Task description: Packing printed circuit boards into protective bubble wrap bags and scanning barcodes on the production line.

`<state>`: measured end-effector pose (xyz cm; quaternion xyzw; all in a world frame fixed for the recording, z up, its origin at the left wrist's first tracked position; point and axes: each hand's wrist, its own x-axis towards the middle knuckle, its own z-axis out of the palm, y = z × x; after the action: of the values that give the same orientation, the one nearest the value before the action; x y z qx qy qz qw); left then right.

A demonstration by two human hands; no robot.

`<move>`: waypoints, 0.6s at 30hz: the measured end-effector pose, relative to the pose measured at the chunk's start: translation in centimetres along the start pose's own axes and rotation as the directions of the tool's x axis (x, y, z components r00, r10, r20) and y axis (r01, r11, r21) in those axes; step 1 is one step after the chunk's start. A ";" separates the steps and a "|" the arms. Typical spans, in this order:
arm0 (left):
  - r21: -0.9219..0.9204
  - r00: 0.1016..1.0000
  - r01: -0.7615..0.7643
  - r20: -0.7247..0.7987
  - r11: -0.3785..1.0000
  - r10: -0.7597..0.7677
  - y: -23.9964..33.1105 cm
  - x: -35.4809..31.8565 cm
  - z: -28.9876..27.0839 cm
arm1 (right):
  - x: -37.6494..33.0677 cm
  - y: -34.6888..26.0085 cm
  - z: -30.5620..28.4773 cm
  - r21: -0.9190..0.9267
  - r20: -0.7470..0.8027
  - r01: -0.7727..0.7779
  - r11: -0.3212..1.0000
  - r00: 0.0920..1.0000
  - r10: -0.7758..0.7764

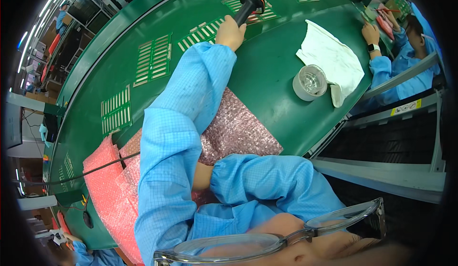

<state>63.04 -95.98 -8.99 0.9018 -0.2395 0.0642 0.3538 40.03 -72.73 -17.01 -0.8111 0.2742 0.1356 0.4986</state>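
My left hand (231, 34) is closed round the black handle of a handheld tool (245, 13) with a round head and an orange ring; its exact kind is unclear. The head is held over a green circuit board panel (232, 2), partly covering it. Below the hand lies another slotted green panel (202, 33). My right arm bends in from the right, and only the wrist of my right hand (202, 176) shows. My left sleeve hides its fingers. Around that wrist lie a silvery-pink bubble-wrap sheet (243, 127) and pink bubble wrap (112, 197).
More green panels (152, 59) lie along the curved green table (267, 75). At right, a roll of clear tape (310, 82) sits by a white cloth (329, 51). A black cable (95, 168) crosses the left side. A co-worker's hand (370, 33) works at far right.
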 end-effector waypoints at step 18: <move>0.248 0.990 -0.135 -0.005 0.959 0.141 4.3 -8.7 -23.1 | -2.1 -0.4 -8.2 0.118 0.291 0.991 -0.069 -0.101 -0.951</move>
<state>54.53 -79.91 8.28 0.9192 -0.2878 0.1284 0.2362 38.12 -79.15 -11.85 -0.7553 -0.4883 -0.1372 0.4151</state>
